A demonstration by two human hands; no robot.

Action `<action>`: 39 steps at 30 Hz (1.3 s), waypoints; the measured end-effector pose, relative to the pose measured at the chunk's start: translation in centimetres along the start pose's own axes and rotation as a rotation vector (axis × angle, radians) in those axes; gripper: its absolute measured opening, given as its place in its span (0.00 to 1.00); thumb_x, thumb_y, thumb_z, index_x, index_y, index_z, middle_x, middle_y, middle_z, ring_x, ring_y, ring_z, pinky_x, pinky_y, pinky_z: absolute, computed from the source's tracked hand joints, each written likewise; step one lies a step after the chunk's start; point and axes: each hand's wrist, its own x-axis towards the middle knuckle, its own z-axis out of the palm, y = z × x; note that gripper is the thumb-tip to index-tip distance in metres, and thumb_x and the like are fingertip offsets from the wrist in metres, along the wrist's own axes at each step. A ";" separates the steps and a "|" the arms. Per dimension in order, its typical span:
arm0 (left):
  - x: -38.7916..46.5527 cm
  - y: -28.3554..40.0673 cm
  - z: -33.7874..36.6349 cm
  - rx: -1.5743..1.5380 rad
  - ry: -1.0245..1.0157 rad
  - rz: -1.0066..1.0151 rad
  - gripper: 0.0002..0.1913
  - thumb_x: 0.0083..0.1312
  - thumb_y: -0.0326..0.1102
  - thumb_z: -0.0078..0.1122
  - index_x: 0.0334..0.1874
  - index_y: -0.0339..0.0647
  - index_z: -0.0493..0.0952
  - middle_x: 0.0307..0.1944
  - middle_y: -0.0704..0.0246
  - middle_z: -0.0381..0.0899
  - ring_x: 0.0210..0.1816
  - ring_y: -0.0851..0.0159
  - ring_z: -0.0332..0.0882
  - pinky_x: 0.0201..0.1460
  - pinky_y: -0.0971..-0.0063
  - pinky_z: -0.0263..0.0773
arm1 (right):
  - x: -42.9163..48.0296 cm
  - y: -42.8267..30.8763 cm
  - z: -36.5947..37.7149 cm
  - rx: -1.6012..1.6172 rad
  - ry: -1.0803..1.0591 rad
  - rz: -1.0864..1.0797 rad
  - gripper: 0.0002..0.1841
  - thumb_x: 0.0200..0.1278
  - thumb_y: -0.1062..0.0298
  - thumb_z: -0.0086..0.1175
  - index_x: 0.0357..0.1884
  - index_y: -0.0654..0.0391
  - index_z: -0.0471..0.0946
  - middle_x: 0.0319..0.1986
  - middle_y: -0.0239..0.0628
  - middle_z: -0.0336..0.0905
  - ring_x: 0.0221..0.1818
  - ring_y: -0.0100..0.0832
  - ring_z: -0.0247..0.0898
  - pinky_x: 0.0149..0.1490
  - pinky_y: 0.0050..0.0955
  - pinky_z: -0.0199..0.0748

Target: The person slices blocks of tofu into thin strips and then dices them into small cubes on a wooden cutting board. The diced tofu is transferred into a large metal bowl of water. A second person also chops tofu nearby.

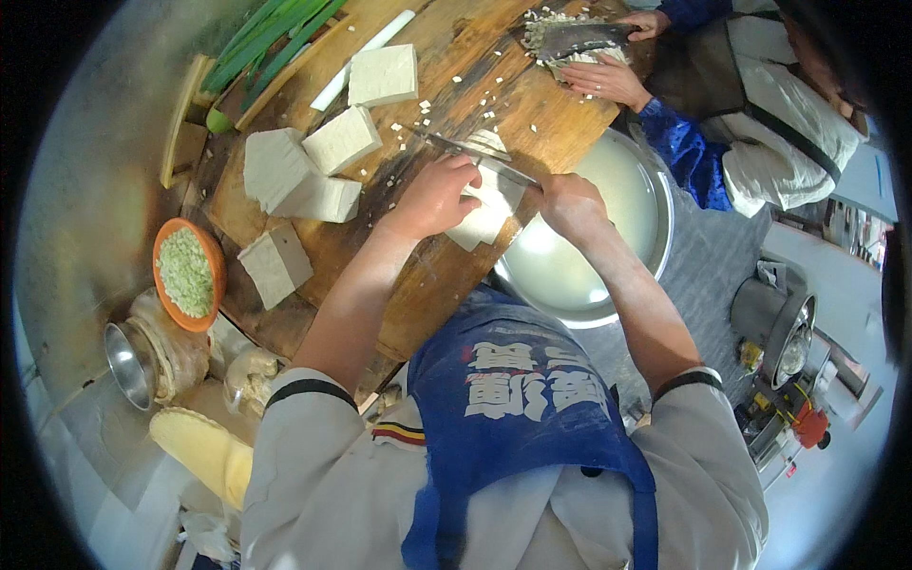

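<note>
My right hand (573,206) is closed round the handle of a kitchen knife (488,160), whose blade lies over a piece of white tofu (481,214) near the edge of the wooden cutting board (548,121). My left hand (438,196) rests with bent fingers on the tofu, close beside the blade. Whether its fingertips grip or only press the tofu is hard to tell. Left of my hands stand several tofu blocks, one (383,75) beside a white leek stalk (363,60) and another (276,263) at the board's left side. Small white cubes are scattered beyond the blade.
A metal basin (627,192) of cloudy liquid stands against the board's right edge. A co-worker's hands (605,80) work with a cleaver (588,40) at upper right. An orange bowl (218,267) of chopped green-white pieces and a metal container (128,363) stand left; green leeks (267,46) lie upper left.
</note>
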 end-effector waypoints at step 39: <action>-3.5 1.1 1.3 0.062 0.078 0.009 0.10 0.65 0.27 0.75 0.46 0.38 0.82 0.51 0.59 0.84 0.58 0.44 0.82 0.62 0.53 0.80 | -1.8 -1.9 2.1 0.002 0.014 -0.016 0.18 0.83 0.53 0.57 0.49 0.56 0.90 0.39 0.53 0.92 0.47 0.58 0.91 0.54 0.56 0.87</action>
